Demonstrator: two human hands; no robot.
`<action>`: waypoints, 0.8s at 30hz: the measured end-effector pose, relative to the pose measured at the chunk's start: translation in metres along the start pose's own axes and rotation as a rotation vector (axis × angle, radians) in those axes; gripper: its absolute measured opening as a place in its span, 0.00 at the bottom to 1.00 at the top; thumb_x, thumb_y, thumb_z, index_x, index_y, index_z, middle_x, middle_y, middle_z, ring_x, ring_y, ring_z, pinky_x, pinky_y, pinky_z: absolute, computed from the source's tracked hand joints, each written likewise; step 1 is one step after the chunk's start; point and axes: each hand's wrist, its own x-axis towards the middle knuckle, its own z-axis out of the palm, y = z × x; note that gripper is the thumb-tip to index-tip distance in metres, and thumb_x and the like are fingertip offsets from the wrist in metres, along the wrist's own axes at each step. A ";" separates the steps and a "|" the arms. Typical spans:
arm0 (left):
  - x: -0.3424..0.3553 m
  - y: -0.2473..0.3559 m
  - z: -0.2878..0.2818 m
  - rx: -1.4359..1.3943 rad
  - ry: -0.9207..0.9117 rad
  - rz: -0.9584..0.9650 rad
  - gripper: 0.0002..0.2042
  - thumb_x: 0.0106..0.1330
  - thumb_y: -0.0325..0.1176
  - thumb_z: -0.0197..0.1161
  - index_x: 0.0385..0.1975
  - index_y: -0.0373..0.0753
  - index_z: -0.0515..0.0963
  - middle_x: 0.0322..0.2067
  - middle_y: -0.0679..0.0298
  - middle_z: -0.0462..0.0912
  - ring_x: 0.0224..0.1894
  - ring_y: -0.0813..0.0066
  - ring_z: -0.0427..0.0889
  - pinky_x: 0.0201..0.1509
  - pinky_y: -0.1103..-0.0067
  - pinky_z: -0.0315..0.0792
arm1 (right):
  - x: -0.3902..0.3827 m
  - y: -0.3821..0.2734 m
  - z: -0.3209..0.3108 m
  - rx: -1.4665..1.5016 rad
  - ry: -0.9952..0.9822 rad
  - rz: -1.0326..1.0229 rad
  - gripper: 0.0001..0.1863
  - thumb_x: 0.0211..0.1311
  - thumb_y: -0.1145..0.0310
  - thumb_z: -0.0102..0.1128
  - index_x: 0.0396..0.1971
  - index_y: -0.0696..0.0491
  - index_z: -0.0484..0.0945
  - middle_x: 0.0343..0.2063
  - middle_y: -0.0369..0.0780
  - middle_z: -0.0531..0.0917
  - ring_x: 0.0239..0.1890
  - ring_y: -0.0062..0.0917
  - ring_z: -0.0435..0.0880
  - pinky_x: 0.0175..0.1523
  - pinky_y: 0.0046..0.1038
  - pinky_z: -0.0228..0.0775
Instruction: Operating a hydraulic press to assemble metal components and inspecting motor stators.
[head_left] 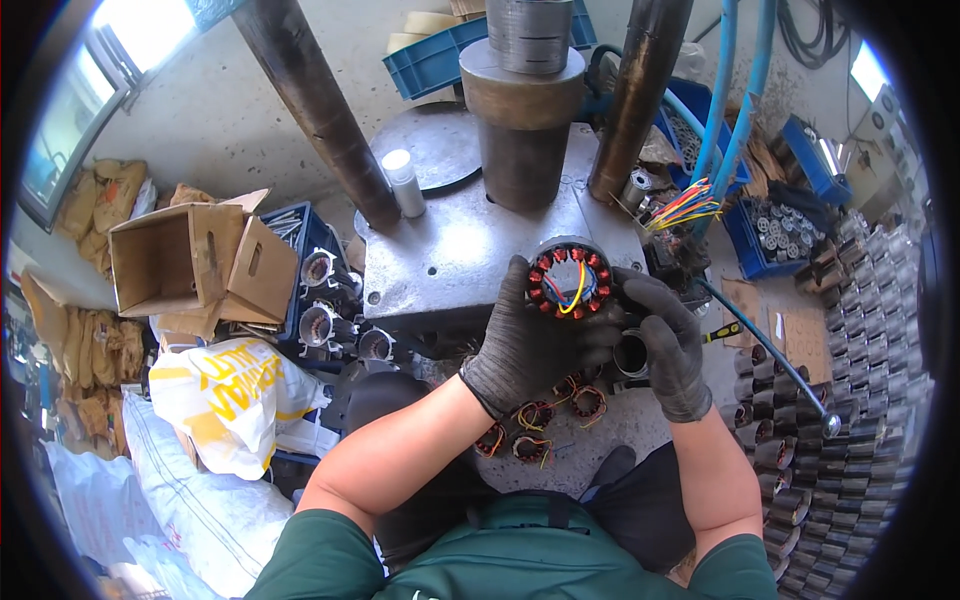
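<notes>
My gloved left hand (515, 345) grips a wound stator (568, 282) in a metal ring from the left and below; red copper coils face up, with yellow and blue leads looping inside. My gloved right hand (670, 350) has bent fingers at the stator's right side. Just under that, beside the right hand, is an open dark cylinder (629, 355); whether I touch it is unclear. Loose stators (532, 445) with coloured wires lie lower, between my legs. Behind my hands are the press plate (440, 280) and steel ram (520, 150).
Steel columns (310, 130) flank the ram; a white canister (402, 180) stands on the plate. Cardboard boxes (180, 260), housings (320, 325) and sacks (190, 500) crowd the left. Blue bins (760, 250), coloured wires (685, 210), a long rod (770, 355) and stacked metal cylinders (850, 380) fill the right.
</notes>
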 end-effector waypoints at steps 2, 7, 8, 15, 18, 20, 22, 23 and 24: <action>0.000 0.000 0.003 -0.017 0.039 0.017 0.56 0.61 0.89 0.45 0.72 0.43 0.73 0.58 0.54 0.85 0.48 0.61 0.79 0.52 0.68 0.70 | -0.002 -0.003 0.003 0.173 -0.021 0.086 0.25 0.76 0.62 0.70 0.67 0.57 0.79 0.62 0.47 0.83 0.62 0.35 0.85 0.66 0.42 0.82; -0.002 0.001 0.004 -0.056 -0.040 0.049 0.56 0.62 0.88 0.45 0.74 0.43 0.72 0.61 0.53 0.84 0.51 0.59 0.80 0.54 0.68 0.70 | -0.001 -0.004 0.008 0.309 -0.064 0.118 0.24 0.77 0.69 0.68 0.69 0.56 0.77 0.58 0.48 0.84 0.54 0.35 0.89 0.56 0.42 0.89; -0.003 0.002 0.004 -0.065 -0.068 0.049 0.56 0.62 0.88 0.45 0.74 0.43 0.71 0.62 0.52 0.83 0.53 0.58 0.80 0.56 0.67 0.70 | -0.001 -0.004 0.009 0.324 -0.069 0.128 0.23 0.78 0.69 0.68 0.69 0.56 0.77 0.58 0.48 0.85 0.54 0.35 0.89 0.57 0.41 0.89; -0.012 0.011 0.031 0.071 -0.041 0.185 0.51 0.67 0.83 0.49 0.77 0.44 0.67 0.69 0.51 0.77 0.65 0.57 0.77 0.70 0.63 0.67 | 0.000 -0.009 0.013 0.133 -0.099 -0.034 0.18 0.78 0.72 0.64 0.63 0.59 0.79 0.53 0.46 0.88 0.55 0.32 0.88 0.60 0.36 0.82; -0.006 0.037 0.057 0.510 0.097 0.398 0.47 0.67 0.76 0.61 0.78 0.48 0.66 0.71 0.61 0.76 0.71 0.61 0.74 0.75 0.62 0.64 | 0.000 -0.015 0.008 -0.403 -0.024 -0.169 0.17 0.76 0.71 0.65 0.60 0.59 0.81 0.52 0.46 0.88 0.54 0.32 0.88 0.61 0.36 0.80; 0.000 0.057 0.079 0.699 0.084 0.637 0.47 0.58 0.63 0.81 0.75 0.48 0.70 0.67 0.67 0.80 0.68 0.68 0.77 0.74 0.63 0.68 | -0.001 -0.015 0.006 -0.478 -0.037 -0.205 0.17 0.72 0.71 0.69 0.58 0.59 0.84 0.49 0.47 0.88 0.52 0.38 0.88 0.60 0.36 0.80; 0.011 0.092 0.106 1.103 0.058 0.924 0.47 0.56 0.56 0.85 0.72 0.41 0.70 0.65 0.62 0.80 0.65 0.70 0.80 0.70 0.67 0.75 | -0.002 -0.013 0.005 -0.523 -0.031 -0.268 0.18 0.70 0.71 0.72 0.57 0.58 0.84 0.49 0.47 0.88 0.51 0.37 0.89 0.58 0.36 0.81; 0.021 0.107 0.120 1.316 0.128 1.151 0.46 0.55 0.52 0.87 0.70 0.38 0.70 0.63 0.59 0.80 0.63 0.70 0.81 0.68 0.69 0.77 | -0.003 -0.011 0.005 -0.486 -0.034 -0.240 0.18 0.70 0.71 0.72 0.57 0.58 0.84 0.49 0.47 0.88 0.51 0.37 0.89 0.57 0.35 0.81; 0.031 0.122 0.134 1.522 0.253 1.342 0.46 0.54 0.48 0.88 0.69 0.34 0.71 0.62 0.57 0.81 0.62 0.70 0.83 0.66 0.70 0.80 | -0.003 -0.008 0.005 -0.451 -0.038 -0.208 0.18 0.69 0.71 0.73 0.57 0.58 0.84 0.49 0.47 0.88 0.50 0.37 0.89 0.57 0.35 0.82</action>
